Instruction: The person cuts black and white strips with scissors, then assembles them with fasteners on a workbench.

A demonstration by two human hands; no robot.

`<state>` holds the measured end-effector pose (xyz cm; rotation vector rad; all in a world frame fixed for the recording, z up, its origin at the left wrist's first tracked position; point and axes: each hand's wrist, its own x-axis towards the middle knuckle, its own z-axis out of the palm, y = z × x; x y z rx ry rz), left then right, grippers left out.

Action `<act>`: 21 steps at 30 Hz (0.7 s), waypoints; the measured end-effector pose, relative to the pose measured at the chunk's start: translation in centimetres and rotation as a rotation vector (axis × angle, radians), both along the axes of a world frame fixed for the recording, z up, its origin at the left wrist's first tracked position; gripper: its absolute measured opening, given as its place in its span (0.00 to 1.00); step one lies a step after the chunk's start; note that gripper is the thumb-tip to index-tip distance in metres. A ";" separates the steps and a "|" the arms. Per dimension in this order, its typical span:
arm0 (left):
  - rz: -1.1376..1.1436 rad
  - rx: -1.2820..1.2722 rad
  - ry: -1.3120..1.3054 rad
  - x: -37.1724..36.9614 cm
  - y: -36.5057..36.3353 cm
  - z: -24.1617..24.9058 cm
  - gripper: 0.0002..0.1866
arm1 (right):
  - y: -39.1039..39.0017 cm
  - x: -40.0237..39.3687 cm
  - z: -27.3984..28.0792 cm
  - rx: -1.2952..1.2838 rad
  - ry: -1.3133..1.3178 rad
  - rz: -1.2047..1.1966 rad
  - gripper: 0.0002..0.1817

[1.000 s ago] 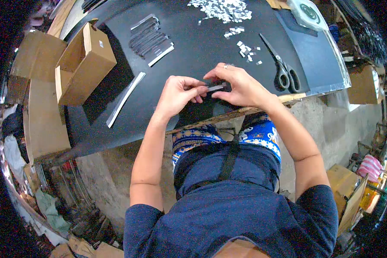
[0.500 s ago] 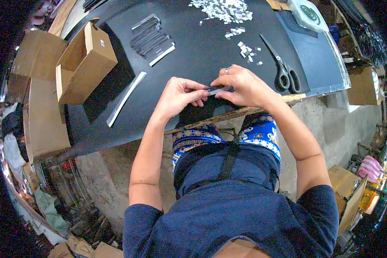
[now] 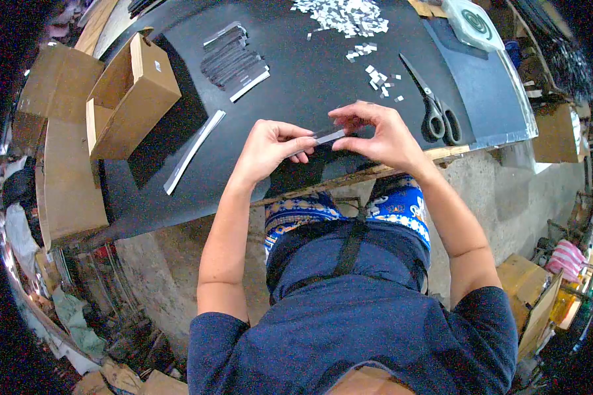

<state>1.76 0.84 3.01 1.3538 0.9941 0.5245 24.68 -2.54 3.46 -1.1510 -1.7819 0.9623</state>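
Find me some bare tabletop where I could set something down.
One bare patch lies between the dark strips and the scattered white pieces. Another separates the long white strip from the left hand. It's crowded at the white heap, around the scissors, and near the right hand.

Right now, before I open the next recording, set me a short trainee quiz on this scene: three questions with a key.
1. True or false: the scissors lie to the right of the pile of small pieces.
2. The open cardboard box stands: A) on the floor; B) left of the stacked dark strips; C) right of the scissors.
3. Fill in: the left hand pinches a narrow ____.

Key: 1 true; 2 B; 3 strip.
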 end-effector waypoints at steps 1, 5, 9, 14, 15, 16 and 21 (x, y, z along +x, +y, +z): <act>0.000 -0.001 0.000 0.0 -0.1 0.0 0.09 | -0.2 0.1 -0.1 -0.001 0.000 0.000 0.19; 0.012 0.077 -0.008 0.4 -0.6 0.3 0.08 | -0.9 0.3 -0.1 -0.425 0.253 -0.026 0.14; -0.015 0.313 0.075 0.9 -1.2 0.9 0.08 | -1.2 0.2 -0.2 -0.453 0.305 -0.014 0.11; -0.029 0.444 0.130 1.1 -1.6 1.3 0.09 | -1.3 0.4 -0.6 -0.435 0.303 -0.023 0.10; -0.035 0.446 0.127 1.1 -1.7 1.4 0.09 | -1.4 0.5 -0.7 -0.439 0.306 -0.029 0.10; -0.034 0.446 0.128 1.1 -1.7 1.3 0.09 | -1.4 0.5 -0.7 -0.443 0.309 -0.035 0.10; -0.014 0.474 0.120 1.2 -1.8 1.3 0.08 | -1.4 0.4 -0.7 -0.455 0.326 -0.032 0.09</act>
